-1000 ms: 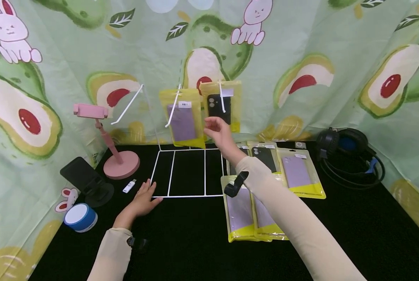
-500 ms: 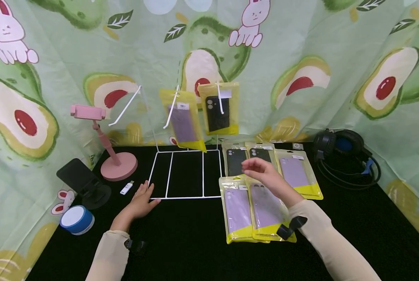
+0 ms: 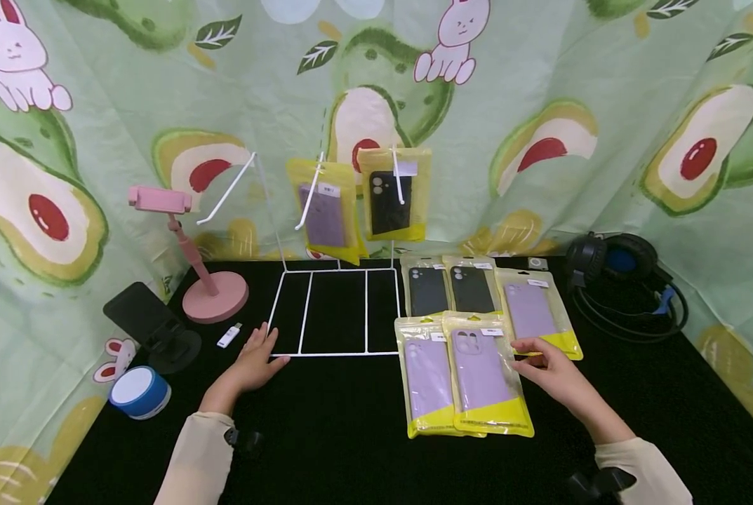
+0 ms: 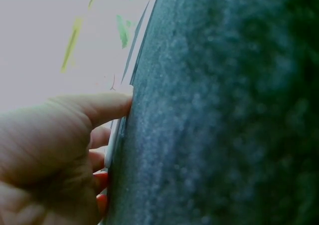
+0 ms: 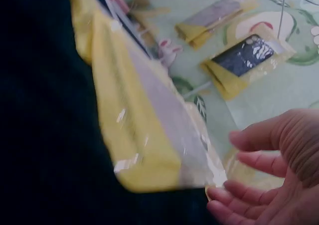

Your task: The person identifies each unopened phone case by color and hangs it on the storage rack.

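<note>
My left hand rests with extended fingers at the front left corner of the white wire rack. In the left wrist view its thumb lies along the rack's edge. My right hand is at the right edge of a bagged purple phone case, fingers loosely bent. In the right wrist view, thumb and fingers stand apart near the bag's edge; whether they touch it is unclear. A bagged purple phone case hangs on the rack's middle hook, and a bagged black one on the right hook.
More bagged phone cases lie on the black table. A headset is at the right. Leftward stand a pink phone stand, a black stand, a USB stick and a blue-and-white round object. The rack's left hook juts forward.
My right hand has moved from beside the hanging black case down and right to the front purple one. The hanging purple bag has swung slightly. My left hand has stayed in place.
</note>
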A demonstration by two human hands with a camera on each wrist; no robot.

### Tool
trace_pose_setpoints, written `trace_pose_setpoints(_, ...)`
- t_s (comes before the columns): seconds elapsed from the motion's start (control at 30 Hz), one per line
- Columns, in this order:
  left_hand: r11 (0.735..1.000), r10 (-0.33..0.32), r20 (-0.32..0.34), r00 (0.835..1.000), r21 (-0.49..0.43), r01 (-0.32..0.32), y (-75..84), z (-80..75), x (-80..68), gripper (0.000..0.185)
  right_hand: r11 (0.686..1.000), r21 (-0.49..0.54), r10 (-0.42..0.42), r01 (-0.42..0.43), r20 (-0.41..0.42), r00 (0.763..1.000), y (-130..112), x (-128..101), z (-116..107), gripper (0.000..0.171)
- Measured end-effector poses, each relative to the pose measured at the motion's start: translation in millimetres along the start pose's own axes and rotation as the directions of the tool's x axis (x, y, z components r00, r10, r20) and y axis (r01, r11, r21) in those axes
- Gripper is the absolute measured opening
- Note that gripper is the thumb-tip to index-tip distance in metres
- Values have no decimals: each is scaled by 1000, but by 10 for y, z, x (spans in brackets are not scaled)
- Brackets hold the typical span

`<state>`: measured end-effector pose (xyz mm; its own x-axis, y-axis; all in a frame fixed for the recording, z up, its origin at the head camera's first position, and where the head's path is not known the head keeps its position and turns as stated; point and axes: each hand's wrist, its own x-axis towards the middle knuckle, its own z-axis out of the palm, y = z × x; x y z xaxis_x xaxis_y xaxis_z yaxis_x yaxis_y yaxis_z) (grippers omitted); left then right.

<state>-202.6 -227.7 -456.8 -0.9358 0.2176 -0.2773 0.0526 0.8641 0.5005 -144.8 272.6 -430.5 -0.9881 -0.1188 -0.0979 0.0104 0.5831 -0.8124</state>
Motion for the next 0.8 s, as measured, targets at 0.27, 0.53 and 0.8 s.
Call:
trace_pose_setpoints(0.27, 1000, 0, -9, 1000, 0, 0, -5, -11, 7, 68, 995, -56, 84, -81, 41, 996, 47, -16, 50, 53)
trace_pose_setpoints(0.53, 1000, -7, -3, 1000, 7, 7, -21, 2, 12, 69, 997, -39, 63, -62, 20, 998, 29, 48, 189, 42)
trace_pose_setpoints(0.8, 1000, -15, 6, 1000, 9, 15, -10, 1, 8, 69, 995, 74, 71, -70, -17, 997, -6, 14, 159, 34)
